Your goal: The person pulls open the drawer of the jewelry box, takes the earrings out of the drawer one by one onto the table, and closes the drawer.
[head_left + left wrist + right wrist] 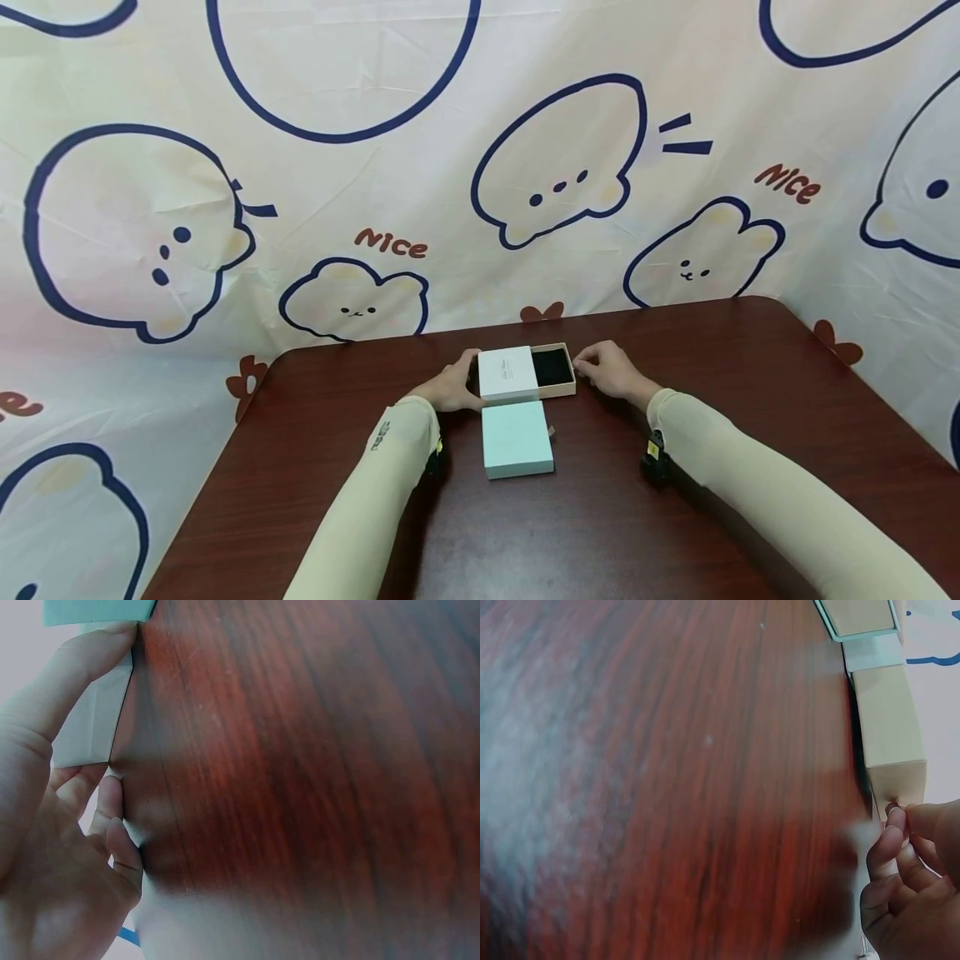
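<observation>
A white box sleeve (pixel 508 375) with small print lies on the far half of the table. Out of its right end sticks a tan drawer (pixel 558 390) holding a black insert (pixel 551 367). My left hand (pixel 448 386) grips the sleeve's left end, thumb on the near side; the other fingertips are partly hidden. At the drawer's outer end, my right hand (pixel 611 372) pinches a small pull tab (pixel 893 804) between thumb and forefinger. Just in front of the sleeve sits a closed mint-green box (pixel 517 437), a little tab showing at its right side.
The dark brown wooden table (pixel 600 533) reaches a hanging cloth (pixel 450 192) printed with blue cartoon outlines at the back and sides. A wrist camera (pixel 656 461) is strapped under the right forearm.
</observation>
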Motion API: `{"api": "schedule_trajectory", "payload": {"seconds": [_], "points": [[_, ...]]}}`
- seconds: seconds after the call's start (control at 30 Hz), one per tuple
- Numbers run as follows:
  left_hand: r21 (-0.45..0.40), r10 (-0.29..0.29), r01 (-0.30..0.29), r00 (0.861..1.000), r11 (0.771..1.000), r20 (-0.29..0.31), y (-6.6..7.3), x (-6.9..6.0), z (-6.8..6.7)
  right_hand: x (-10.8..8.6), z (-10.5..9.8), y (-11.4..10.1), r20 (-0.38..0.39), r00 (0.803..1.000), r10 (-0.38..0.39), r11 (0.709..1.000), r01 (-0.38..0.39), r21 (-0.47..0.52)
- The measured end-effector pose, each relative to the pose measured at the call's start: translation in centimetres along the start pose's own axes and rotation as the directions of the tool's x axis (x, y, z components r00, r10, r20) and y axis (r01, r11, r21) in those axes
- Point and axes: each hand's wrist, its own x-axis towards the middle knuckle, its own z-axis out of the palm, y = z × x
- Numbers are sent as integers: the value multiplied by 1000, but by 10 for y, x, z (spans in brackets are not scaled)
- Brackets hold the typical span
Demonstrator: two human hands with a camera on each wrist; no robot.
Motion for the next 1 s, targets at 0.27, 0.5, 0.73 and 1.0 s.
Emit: {"api": "schedule_trajectory", "payload": {"seconds": [0.27, 0.5, 0.73, 1.0], "points": [[-7, 12, -12, 1000, 1000, -1, -2, 2, 0, 0, 2, -4, 8, 1000, -7, 1000, 7, -5], [-1, 5, -5, 1000, 1000, -1, 0, 1, -1, 0, 2, -6, 2, 1000, -5, 1000, 5, 0], [1, -2, 2, 1000, 1000, 0, 0, 0, -1, -1, 4, -7, 3, 1000, 7, 1000, -7, -2], [7, 2, -2, 1000, 1000, 9, -3, 2, 0, -1, 4, -10, 1, 1000, -7, 1000, 7, 1]]}}
